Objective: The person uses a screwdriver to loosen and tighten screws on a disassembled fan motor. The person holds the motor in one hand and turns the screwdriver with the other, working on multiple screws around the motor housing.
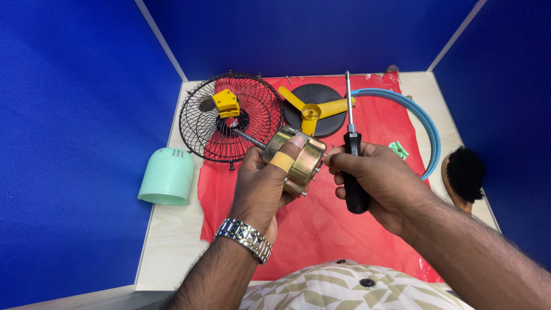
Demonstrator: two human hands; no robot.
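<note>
My left hand (pixel 261 183) grips a brass-coloured fan motor (pixel 301 163) with a steel shaft pointing to the upper left; a yellow band wraps one finger. My right hand (pixel 376 181) holds a black-handled screwdriver (pixel 351 143) upright, its metal shaft pointing away from me, and its fingertips touch the motor's right side. Both hands hover above a red mat (pixel 321 229) on a pale wooden table (pixel 169 241).
A black wire fan guard (pixel 198 123) with a yellow block on it lies at the back left. Behind the hands lie a yellow three-blade propeller (pixel 310 109) on a black disc, a blue ring (pixel 427 123), a small green clip (pixel 398 150), a mint-green cover (pixel 167 177) and a brush (pixel 464 175). Blue partition walls enclose the table.
</note>
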